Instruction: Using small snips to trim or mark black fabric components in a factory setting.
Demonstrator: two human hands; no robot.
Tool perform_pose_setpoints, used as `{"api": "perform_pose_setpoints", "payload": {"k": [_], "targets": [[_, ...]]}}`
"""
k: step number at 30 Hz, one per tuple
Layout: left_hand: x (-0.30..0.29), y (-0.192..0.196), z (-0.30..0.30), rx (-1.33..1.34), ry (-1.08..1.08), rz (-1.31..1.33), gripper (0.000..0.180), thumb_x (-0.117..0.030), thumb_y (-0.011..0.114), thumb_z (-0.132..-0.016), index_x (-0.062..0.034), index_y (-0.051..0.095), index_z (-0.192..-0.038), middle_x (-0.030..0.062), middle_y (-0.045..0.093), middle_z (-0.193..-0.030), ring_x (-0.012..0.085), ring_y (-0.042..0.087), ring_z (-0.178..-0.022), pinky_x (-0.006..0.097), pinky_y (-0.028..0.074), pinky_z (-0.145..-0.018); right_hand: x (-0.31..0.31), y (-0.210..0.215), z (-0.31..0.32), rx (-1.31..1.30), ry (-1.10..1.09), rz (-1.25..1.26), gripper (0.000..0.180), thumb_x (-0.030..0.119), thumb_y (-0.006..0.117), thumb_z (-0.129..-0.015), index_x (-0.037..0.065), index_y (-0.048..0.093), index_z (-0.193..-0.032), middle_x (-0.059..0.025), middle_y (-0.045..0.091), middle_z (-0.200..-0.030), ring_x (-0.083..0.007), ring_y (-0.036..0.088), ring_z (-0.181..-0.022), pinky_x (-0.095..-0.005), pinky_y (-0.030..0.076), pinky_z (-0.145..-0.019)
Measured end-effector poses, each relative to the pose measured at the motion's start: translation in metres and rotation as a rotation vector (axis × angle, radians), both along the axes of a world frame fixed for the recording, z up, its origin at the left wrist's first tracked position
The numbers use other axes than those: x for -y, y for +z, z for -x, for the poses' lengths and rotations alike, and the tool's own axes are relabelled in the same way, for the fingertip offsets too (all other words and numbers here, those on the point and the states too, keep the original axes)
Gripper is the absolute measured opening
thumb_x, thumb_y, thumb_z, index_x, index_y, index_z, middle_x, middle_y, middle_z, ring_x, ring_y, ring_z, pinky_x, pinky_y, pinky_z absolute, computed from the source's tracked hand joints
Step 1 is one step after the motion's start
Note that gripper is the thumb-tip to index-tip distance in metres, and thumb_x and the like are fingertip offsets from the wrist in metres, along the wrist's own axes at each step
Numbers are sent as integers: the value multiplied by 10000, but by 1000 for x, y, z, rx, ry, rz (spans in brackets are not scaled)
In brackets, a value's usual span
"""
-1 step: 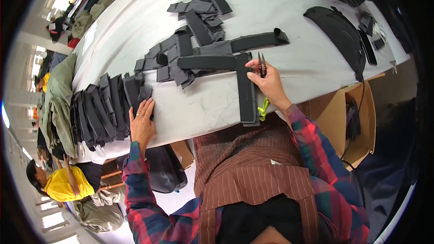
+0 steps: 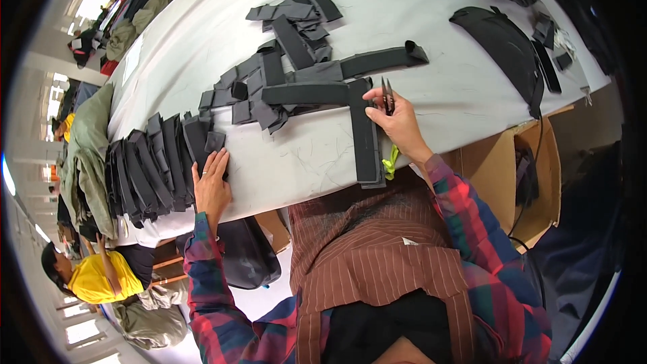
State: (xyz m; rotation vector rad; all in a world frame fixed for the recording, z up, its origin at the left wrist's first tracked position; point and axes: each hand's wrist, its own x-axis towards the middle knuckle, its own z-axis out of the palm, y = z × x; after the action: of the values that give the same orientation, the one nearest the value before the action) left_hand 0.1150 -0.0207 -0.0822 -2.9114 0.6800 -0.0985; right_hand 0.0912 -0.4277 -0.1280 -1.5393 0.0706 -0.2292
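Observation:
My left hand [image 2: 213,187] lies at the right end of a row of folded dark fabric strips [image 2: 151,165], its fingers stretched out over the end strip. In my right hand [image 2: 402,125] is a pair of small dark thread snips [image 2: 387,94], blades pointing away from me. A yellow-green cloth tie [image 2: 391,161] hangs below that hand. Just left of the snips, one flat black strip [image 2: 364,148] reaches toward the table's near edge, and my right fingertips are close to or touching it. Beyond both hands spreads a loose heap of dark strips [image 2: 293,40].
A curved black fabric piece [image 2: 499,44] lies on the white-covered table [image 2: 290,162] at the right, near dark scraps. Below the right edge stands an open cardboard box [image 2: 539,189]. Olive cloth [image 2: 91,152] drapes at the left, near a person in yellow [image 2: 101,276].

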Motion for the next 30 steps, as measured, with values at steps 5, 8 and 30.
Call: {"api": "perform_pose_setpoints", "payload": {"k": [5,8,30], "targets": [[17,3,-1,-112,126,19,504,-19,562,-759,-114,531,-1253,25,479,-1375,216,384,-1322,585,235,-1058,-4,-4,-3,46,-79,123,255,21,652,-794,83,620,-1039,61,451,-791,-19,385,-644,-185,357,-585],[49,7,9,-24,35,-6,427,-60,599,-774,-119,583,-1197,78,508,-1332,263,438,-1270,564,247,-1053,-3,0,-2,90,-163,207,318,39,658,-752,76,602,-1063,-1,481,-773,-106,442,-633,-261,424,-615],[210,-13,45,-1275,254,1762,456,-73,541,-904,-19,393,-1332,80,606,-1011,159,646,-783,304,575,-672,-8,31,18,-71,164,69,236,153,604,-904,74,602,-1127,36,488,-757,-42,444,-665,-204,392,-594]]}}
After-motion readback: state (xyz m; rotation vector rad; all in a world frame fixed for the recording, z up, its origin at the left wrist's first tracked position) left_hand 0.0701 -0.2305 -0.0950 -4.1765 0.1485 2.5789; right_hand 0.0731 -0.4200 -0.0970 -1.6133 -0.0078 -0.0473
